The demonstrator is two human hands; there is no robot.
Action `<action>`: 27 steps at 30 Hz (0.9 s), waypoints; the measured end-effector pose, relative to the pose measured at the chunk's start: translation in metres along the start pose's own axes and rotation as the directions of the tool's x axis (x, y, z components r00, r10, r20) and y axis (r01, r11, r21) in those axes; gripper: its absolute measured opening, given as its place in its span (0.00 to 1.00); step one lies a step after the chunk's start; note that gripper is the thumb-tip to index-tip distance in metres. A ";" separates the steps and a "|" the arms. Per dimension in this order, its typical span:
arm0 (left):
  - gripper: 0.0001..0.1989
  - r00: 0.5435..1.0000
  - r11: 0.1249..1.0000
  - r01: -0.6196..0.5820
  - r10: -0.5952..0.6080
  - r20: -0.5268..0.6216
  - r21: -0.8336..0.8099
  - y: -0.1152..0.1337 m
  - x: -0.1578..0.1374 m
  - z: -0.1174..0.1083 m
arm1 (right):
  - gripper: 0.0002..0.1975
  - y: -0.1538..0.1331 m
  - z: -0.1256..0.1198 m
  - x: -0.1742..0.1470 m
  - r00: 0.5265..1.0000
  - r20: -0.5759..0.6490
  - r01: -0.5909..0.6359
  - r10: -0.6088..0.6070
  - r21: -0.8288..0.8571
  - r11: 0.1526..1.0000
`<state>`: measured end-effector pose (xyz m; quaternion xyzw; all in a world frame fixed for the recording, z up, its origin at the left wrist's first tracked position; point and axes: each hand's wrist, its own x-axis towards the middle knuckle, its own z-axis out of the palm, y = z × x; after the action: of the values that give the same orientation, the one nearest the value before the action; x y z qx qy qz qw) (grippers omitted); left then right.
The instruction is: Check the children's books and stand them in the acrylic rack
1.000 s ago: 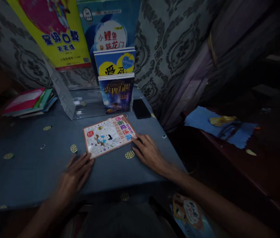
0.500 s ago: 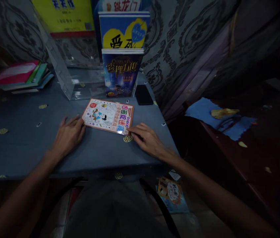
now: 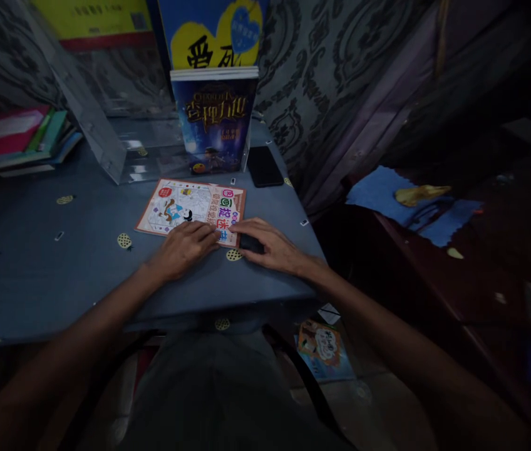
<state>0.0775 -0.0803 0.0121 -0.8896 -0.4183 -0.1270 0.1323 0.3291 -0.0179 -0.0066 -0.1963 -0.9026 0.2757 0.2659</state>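
Observation:
A thin picture book (image 3: 176,203) with an orange border and colourful lettering lies flat on the cloth-covered table. My left hand (image 3: 188,247) rests across its lower edge, fingers stretched together over the cover and nothing gripped. At the right edge, my right hand (image 3: 270,247) has its fingertips on the cover and its thumb below, pinching the lower right corner. A dark patch shows between that thumb and the fingers; whether it is shadow or an object, I cannot tell.
Behind the book, a clear rack (image 3: 110,147) holds upright books, a dark blue one (image 3: 213,125) in front. A black phone (image 3: 265,166) lies beside it. Stacked books (image 3: 16,141) sit at the left. Right of the table, a blue cloth (image 3: 387,197) lies on a dark red surface.
My left hand has moved right, from the book's left edge onto its lower middle. My right hand's fingers reach further over the right edge. The view has shifted a little.

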 end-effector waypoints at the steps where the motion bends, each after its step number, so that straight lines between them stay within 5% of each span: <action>1: 0.11 1.000 1.000 -0.017 0.017 -0.006 0.007 -0.002 0.000 0.000 | 0.23 0.002 0.000 0.000 1.000 -0.006 0.007 -0.007 0.009 1.000; 8: 0.15 0.997 0.999 -0.034 0.032 -0.070 -0.015 -0.004 0.002 -0.004 | 0.17 0.007 0.000 0.001 0.998 -0.013 0.056 -0.056 0.037 0.998; 27: 0.17 1.000 0.998 0.030 -0.030 -0.005 -0.056 0.000 0.002 -0.007 | 0.13 -0.001 0.000 -0.006 0.993 -0.030 0.113 -0.115 -0.079 0.990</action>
<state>0.0778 -0.0812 0.0191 -0.8862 -0.4277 -0.1429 0.1067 0.3336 -0.0218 -0.0081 -0.1592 -0.9176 0.2216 0.2891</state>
